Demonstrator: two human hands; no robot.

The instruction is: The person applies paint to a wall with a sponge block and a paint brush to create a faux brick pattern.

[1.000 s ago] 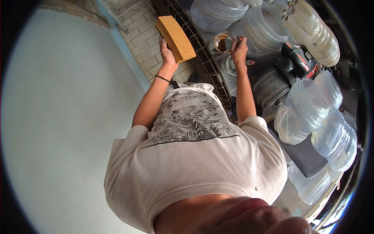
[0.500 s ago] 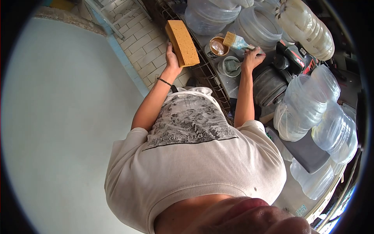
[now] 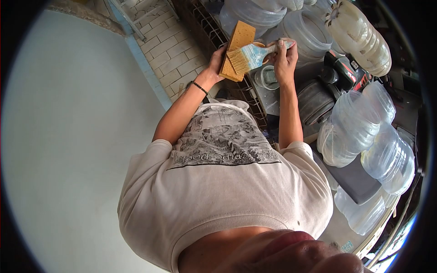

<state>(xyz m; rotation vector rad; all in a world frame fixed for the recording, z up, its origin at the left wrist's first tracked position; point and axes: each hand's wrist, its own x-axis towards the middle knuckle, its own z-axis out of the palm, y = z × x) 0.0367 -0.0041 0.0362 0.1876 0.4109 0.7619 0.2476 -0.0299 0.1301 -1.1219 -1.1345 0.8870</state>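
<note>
My left hand grips an orange, brick-shaped, sponge-like block with small pits, its long face turned up and tilted. In my right hand is a wide paintbrush, held by the handle with its head pointing left. The tan bristles lie across the lower part of the block's face. Under the brush and right hand, a brown-rimmed tin is mostly hidden. A cup with grey-green contents stands just below it, near my right wrist.
Cut clear plastic bottles crowd the back of the worktop, with more bottles at the right. A black-and-red power tool lies beside a dark rounded case. Wire rack edges the worktop; a pale wall stands left.
My left hand has brought the block right and turned its face up. My right hand has moved the brush left and up from over the cups onto the block.
</note>
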